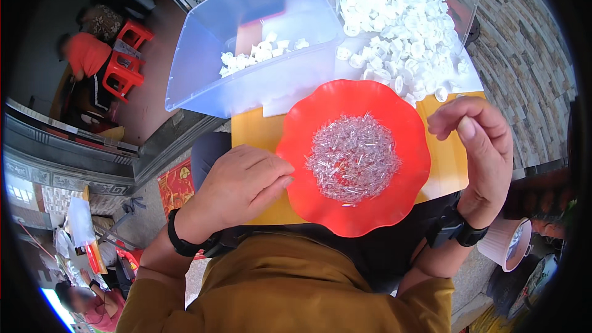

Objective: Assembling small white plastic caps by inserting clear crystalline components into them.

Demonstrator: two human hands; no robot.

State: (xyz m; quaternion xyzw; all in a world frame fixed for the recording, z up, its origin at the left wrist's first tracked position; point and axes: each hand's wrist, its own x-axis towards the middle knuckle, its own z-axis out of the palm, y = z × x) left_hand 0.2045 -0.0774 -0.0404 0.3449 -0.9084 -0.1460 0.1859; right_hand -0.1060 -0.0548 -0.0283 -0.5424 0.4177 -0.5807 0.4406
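Observation:
A red bowl with a wavy rim (394, 203) stands before me, holding a heap of short clear tube-like pieces (353, 159). At its left edge, my left hand (243, 185) has thumb and fingers pressed together; whatever may be between them is hidden. To the right of the bowl my right hand (478, 139) is raised, fingers curved and thumb apart from the fingertips, with nothing visible in it. Beyond the bowl, many small white round plastic parts (394, 18) spill out of a clear bin onto a white sheet (472, 80).
A translucent bluish bin (209, 95) at the back left contains some white parts (259, 54). Everything rests on a yellow tabletop (256, 126). A pale bucket (502, 243) stands at lower right. Other people sit far left, near red stools (123, 74), and at lower left.

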